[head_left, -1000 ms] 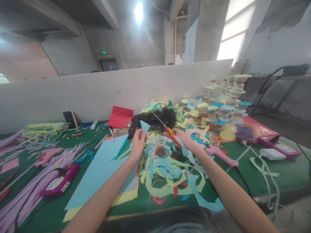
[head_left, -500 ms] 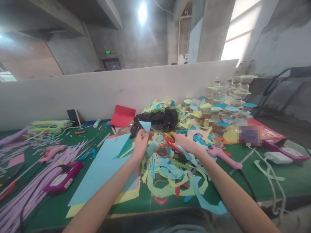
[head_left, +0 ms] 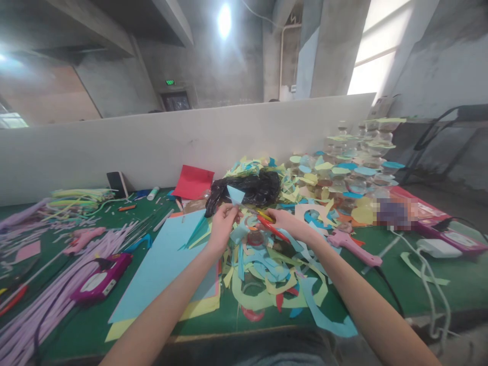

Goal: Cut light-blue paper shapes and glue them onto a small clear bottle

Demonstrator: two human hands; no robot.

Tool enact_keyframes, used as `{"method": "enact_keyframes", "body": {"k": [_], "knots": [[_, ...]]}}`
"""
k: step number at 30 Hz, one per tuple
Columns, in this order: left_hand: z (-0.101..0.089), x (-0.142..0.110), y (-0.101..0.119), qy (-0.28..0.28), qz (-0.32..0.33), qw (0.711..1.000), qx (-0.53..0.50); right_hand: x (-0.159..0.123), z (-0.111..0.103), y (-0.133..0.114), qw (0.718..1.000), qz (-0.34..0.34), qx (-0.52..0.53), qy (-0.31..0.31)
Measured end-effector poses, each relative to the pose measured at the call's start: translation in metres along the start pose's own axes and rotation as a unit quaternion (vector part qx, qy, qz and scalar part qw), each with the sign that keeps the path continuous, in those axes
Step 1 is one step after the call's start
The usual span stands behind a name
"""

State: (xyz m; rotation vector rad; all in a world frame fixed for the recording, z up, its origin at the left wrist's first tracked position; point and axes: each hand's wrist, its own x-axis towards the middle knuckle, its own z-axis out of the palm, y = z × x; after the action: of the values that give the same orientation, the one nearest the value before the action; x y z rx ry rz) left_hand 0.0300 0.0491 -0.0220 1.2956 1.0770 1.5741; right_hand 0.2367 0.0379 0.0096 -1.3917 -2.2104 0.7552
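Note:
Pinched in the fingers of my left hand (head_left: 224, 222) is a small light-blue piece of paper (head_left: 236, 194), its pointed part standing up above the fingertips. My right hand (head_left: 286, 223) is closed round the red and yellow handles of a pair of scissors (head_left: 271, 223). The blades point left toward the paper; whether they touch it I cannot tell. Under both hands lies a heap of blue and green paper scraps (head_left: 267, 269). To the left of it, partly behind my left forearm, is a stack of light-blue sheets (head_left: 152, 274) with yellow ones beneath.
Behind the hands sits a black plastic bag (head_left: 251, 187). Pink glue guns (head_left: 354, 247) lie on either side. Lilac pipe cleaners (head_left: 87, 264) and a purple box (head_left: 101, 279) are at left. Clear cups with paper discs (head_left: 364, 171) stack up at right, by a white plug (head_left: 438, 248).
The small blue paper has turned in my left fingers and now stands more pointed, slightly further right. My right hand with the scissors has hardly moved.

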Motion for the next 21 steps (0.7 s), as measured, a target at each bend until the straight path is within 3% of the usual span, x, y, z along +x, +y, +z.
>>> {"method": "enact_keyframes", "body": {"k": [21], "knots": [[0.010,-0.008,0.007,-0.004,-0.006,0.999,-0.044,0.001,0.000,0.003,0.999,-0.023,0.014,-0.023]]}}
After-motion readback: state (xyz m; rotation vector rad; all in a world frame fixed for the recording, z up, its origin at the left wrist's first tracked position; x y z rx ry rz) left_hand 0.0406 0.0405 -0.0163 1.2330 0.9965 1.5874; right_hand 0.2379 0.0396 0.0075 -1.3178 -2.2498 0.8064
